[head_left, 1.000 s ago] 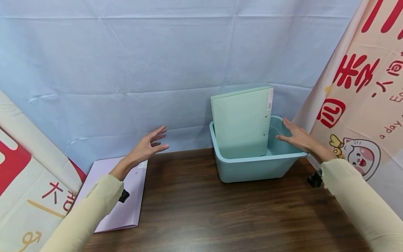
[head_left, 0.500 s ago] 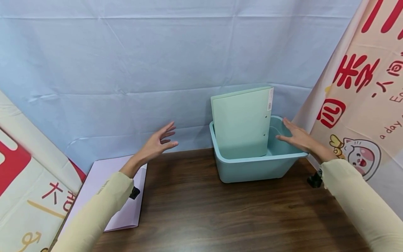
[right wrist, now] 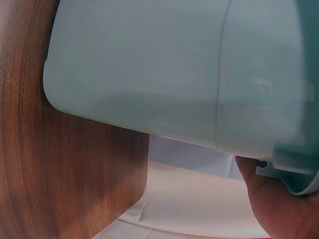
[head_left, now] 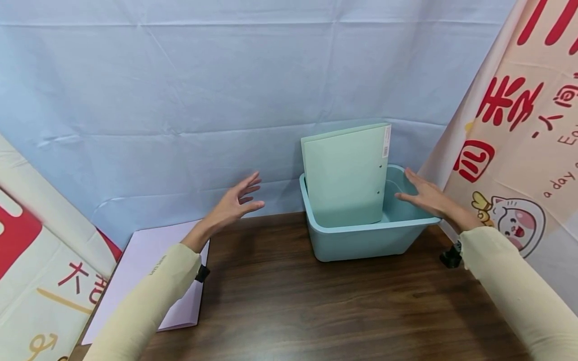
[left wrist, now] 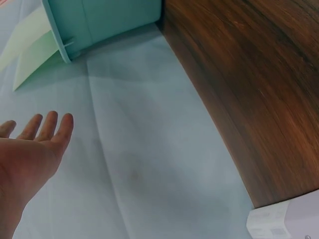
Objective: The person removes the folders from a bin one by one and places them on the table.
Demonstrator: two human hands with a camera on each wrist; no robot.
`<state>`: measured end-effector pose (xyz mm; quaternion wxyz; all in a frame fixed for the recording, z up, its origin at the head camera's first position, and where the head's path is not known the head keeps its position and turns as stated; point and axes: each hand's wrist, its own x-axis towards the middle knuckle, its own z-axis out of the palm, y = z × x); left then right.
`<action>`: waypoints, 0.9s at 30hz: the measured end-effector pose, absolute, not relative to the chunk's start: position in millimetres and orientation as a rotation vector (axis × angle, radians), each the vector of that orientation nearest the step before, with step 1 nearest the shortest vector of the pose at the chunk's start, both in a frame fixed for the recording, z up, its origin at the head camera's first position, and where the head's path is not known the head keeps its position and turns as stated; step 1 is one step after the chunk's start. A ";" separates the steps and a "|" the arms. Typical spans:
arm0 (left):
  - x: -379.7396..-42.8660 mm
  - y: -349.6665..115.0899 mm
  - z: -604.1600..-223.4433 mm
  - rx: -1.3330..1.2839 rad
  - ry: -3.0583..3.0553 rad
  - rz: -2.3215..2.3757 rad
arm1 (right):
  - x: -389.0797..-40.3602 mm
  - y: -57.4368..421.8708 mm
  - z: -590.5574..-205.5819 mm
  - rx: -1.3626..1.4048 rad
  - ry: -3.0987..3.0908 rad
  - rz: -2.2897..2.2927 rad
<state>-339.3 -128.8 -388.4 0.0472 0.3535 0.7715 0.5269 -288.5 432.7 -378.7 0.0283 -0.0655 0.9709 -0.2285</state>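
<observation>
My left hand (head_left: 236,201) is raised over the back of the table, fingers spread and holding nothing. Flat on the table, partly under my left forearm, lies a lilac file folder (head_left: 146,250); its labelled spine (left wrist: 269,221) shows in the left wrist view. My right hand (head_left: 426,197) grips the right rim of a blue-green plastic bin (head_left: 361,245), thumb inside and fingers against the outer side under the lip (right wrist: 299,186). Some of its fingers are hidden. A mint green file folder (head_left: 345,175) stands upright in the bin's left part, slightly tilted, rising above the rim.
The dark wooden table (head_left: 289,301) runs up to a pale blue cloth (head_left: 217,100) hanging behind it. Printed cloths hang on the right (head_left: 519,150) and left (head_left: 49,271). Dark wood lies between the lilac folder and the bin.
My left hand has moved right and slightly up, away from the lilac folder and towards the bin. The right hand, bin and both folders have stayed in place.
</observation>
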 end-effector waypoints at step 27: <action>-342.8 -91.8 -380.3 1.156 2.321 1.578 | -290.6 434.2 -381.3 -0.199 3.011 -0.682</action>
